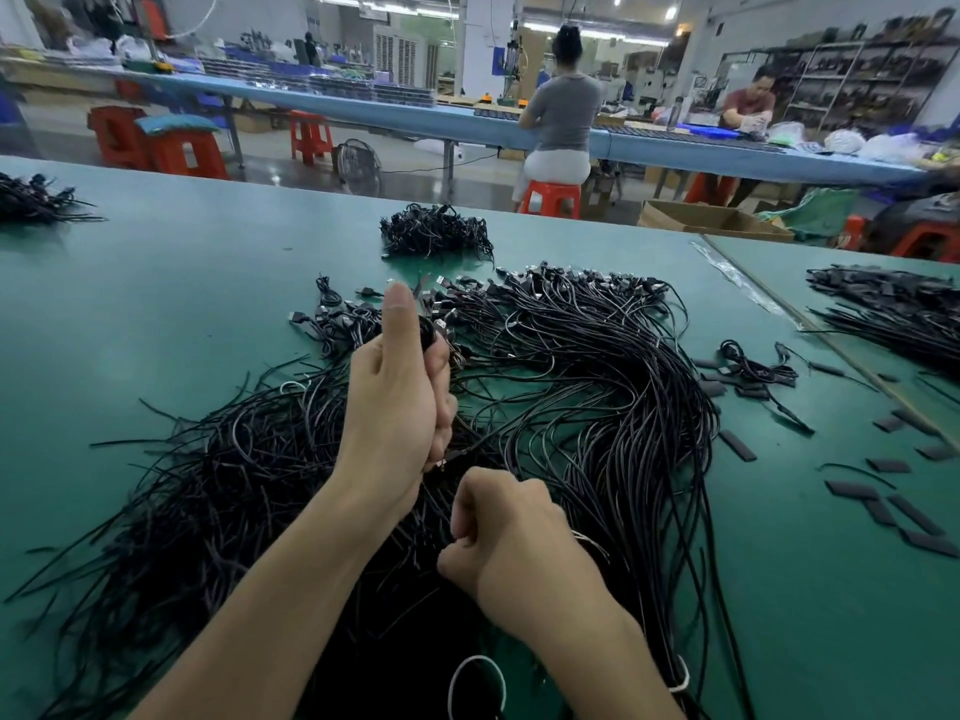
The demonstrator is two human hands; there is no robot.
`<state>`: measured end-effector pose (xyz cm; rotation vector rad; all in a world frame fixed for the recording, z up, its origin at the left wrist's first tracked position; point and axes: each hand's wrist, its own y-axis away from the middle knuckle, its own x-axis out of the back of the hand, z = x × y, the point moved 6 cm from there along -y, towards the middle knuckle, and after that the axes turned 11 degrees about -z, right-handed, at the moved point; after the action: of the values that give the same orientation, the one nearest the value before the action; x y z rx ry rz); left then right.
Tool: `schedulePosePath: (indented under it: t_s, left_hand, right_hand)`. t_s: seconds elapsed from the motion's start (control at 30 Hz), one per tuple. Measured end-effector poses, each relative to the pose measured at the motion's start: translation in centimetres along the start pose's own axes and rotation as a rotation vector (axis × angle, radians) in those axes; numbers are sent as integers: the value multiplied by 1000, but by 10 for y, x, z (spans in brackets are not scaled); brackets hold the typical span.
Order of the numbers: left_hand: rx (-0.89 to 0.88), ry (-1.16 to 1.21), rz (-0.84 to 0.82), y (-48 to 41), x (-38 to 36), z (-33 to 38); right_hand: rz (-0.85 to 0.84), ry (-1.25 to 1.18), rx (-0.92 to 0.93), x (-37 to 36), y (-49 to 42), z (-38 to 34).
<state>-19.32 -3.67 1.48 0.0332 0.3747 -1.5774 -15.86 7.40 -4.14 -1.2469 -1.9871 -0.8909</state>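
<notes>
A big loose heap of thin black cables (597,387) with plug ends lies on the green table (156,304). My left hand (397,392) is raised over the heap with its thumb up and its fingers curled round a small coiled bunch of cable. Just below it, my right hand (511,543) is a fist over the heap, pinching a thin cable end that runs up toward the left hand. What lies inside the right fist is hidden.
A tied cable bundle (436,231) sits further back, another pile (36,200) at the far left, more cables (893,309) on the right. Short black sleeve pieces (904,511) are scattered at the right. White ties (475,688) lie near the front edge. People work at a far bench.
</notes>
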Motion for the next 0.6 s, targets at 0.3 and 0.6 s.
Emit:
schedulePosePath:
  t_s: [0.3, 0.6]
  left_hand:
    - [8, -67, -55, 1, -6, 4]
    - [-47, -229, -467, 13, -42, 6]
  right_hand:
    - [68, -189, 122, 65, 30, 8]
    - [689, -454, 531, 109, 57, -9]
